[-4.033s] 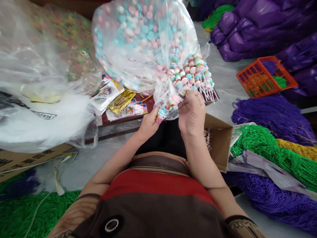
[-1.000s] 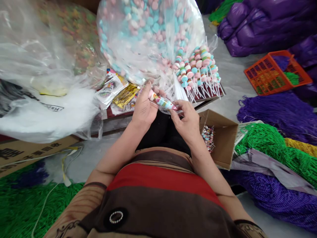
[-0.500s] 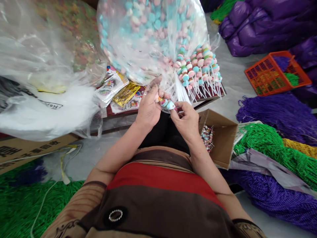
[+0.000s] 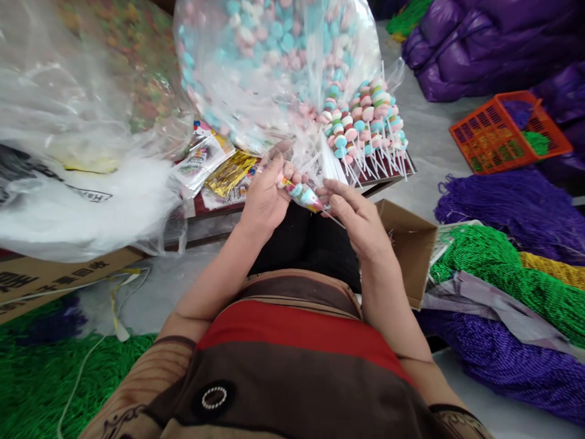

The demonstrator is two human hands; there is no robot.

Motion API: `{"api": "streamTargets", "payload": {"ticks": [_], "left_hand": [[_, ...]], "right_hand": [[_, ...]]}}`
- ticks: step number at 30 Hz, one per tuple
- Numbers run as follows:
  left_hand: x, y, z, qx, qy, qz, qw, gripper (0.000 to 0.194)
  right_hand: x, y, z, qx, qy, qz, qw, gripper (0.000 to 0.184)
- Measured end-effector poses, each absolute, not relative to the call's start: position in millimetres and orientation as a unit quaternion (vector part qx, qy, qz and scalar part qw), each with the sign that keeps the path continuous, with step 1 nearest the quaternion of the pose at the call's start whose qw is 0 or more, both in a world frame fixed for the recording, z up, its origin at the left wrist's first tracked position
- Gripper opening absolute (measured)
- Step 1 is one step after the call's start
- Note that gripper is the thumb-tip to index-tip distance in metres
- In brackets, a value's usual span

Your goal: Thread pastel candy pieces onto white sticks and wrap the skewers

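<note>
My left hand (image 4: 266, 196) is closed round a candy skewer (image 4: 302, 194) of pink, blue and yellow sweets in a clear wrapper. My right hand (image 4: 359, 221) pinches the thin white stick end of the same skewer, fingers pressed together. Both hands hover over my lap, just in front of a low dark red table (image 4: 382, 180). Behind them lies a row of finished candy skewers (image 4: 365, 125) with white sticks. A large clear bag of pink and blue sweets (image 4: 274, 61) stands beyond them.
Gold twist ties (image 4: 231, 173) and printed wrappers (image 4: 203, 160) lie on the table's left. An open cardboard box (image 4: 411, 250) sits by my right arm. Purple (image 4: 507, 204) and green bead strands (image 4: 498, 274), an orange basket (image 4: 507, 131) and clear plastic bags (image 4: 77, 134) surround me.
My right hand has slid down from the wrapped sweets to the stick end and now covers the box's contents. The left hand keeps its hold, shifted slightly left.
</note>
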State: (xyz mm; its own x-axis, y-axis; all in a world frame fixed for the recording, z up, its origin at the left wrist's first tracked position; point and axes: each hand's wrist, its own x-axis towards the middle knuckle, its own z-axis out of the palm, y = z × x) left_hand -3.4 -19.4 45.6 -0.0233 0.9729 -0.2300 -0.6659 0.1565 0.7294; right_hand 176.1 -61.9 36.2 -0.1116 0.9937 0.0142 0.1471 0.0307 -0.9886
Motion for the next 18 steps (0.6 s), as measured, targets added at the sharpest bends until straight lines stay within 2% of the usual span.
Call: {"api": "streamTargets", "payload": {"ticks": [5,8,14,18], "left_hand": [[0,-25,51,0.236,0.35,0.595,0.684,0.023],[-1,-23,52,0.239,0.353,0.582,0.693,0.029],[-2,-22,42,0.276,0.325,0.547,0.72,0.038],[-8,-33,22,0.34,0.273,0.487,0.756,0.066]], "right_hand": [[164,-57,31,-0.48,-0.54,0.575,0.383,0.047],[158,-58,24,-0.476,-0.488,0.625,0.38,0.049],[156,-62,22,-0.499,-0.44,0.603,0.44,0.048],[153,-60,23,-0.506,-0.409,0.569,0.503,0.047]]}}
